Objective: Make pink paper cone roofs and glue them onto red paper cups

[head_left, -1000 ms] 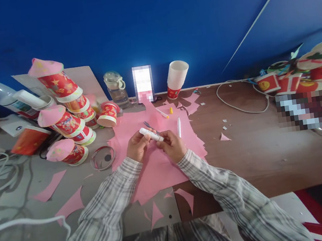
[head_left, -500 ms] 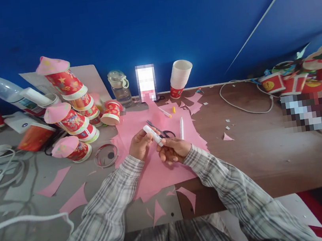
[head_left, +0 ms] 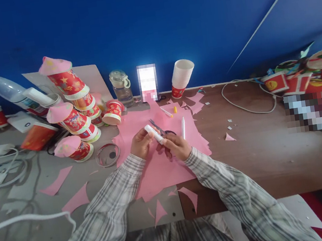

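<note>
A white glue stick [head_left: 153, 133] is held at a slant over the pink paper [head_left: 159, 176]. My left hand [head_left: 140, 144] pinches its upper part between thumb and fingers. At its lower end the fingers of my right hand [head_left: 179, 146] are closed. Just beyond the hands lie dark-handled scissors [head_left: 170, 133] on the paper, partly hidden by my fingers. A white pen [head_left: 183, 127] rests to their right. Farther back are a white marker [head_left: 166, 112] with a yellow end and a loose yellow cap [head_left: 175, 109].
Red paper cups with pink cone tops [head_left: 67, 83] are stacked at left, near a water bottle [head_left: 122, 90]. Nested white cups [head_left: 183, 75] stand at the back. Pink scraps [head_left: 160, 211] lie along the front edge. A white cable [head_left: 245, 110] curves at right.
The fingers of my right hand have shifted and curled in more around the glue stick's lower end. My left hand keeps its hold. The whole view has shifted slightly.
</note>
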{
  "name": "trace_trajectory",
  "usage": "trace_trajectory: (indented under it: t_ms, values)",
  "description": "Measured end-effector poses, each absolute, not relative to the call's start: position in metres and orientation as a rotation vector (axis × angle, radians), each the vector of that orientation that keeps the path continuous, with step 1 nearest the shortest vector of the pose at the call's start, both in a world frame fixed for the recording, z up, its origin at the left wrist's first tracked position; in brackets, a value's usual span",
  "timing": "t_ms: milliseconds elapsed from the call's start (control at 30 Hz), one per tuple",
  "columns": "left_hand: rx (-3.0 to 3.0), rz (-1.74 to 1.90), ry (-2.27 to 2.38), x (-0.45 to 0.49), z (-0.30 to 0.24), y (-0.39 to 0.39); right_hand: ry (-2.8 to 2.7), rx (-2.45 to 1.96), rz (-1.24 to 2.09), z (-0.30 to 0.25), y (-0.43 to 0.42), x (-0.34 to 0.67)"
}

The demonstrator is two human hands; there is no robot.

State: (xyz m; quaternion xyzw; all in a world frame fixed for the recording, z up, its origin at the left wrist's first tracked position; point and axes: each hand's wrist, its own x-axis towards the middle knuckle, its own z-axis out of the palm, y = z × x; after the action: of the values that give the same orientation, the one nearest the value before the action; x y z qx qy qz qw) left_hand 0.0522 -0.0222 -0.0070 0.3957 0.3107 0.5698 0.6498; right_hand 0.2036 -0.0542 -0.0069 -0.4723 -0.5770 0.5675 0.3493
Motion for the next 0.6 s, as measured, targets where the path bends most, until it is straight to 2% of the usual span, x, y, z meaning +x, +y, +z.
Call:
trace_trajectory:
  t_ms: [67, 133, 400, 467, 600]
  values:
    - [0.900, 1.297, 0.704, 0.051, -0.007, -0.022, -1.508, -1.169, 1.601, -0.006, -0.050, 0.206]
    - [0.910, 1.295, 0.712, 0.052, -0.007, -0.023, -1.513, -1.200, 1.587, -0.006, -0.048, 0.207]
    - [0.968, 1.293, 0.748, 0.057, -0.006, -0.027, -1.405, -1.437, 1.109, -0.013, -0.061, 0.199]
    - [0.967, 1.298, 0.746, 0.057, -0.005, -0.027, -1.414, -1.398, 1.225, -0.010, -0.060, 0.199]
    - [0.958, 1.290, 0.736, 0.054, -0.006, -0.027, -1.395, -1.200, 1.704, -0.003, -0.054, 0.203]
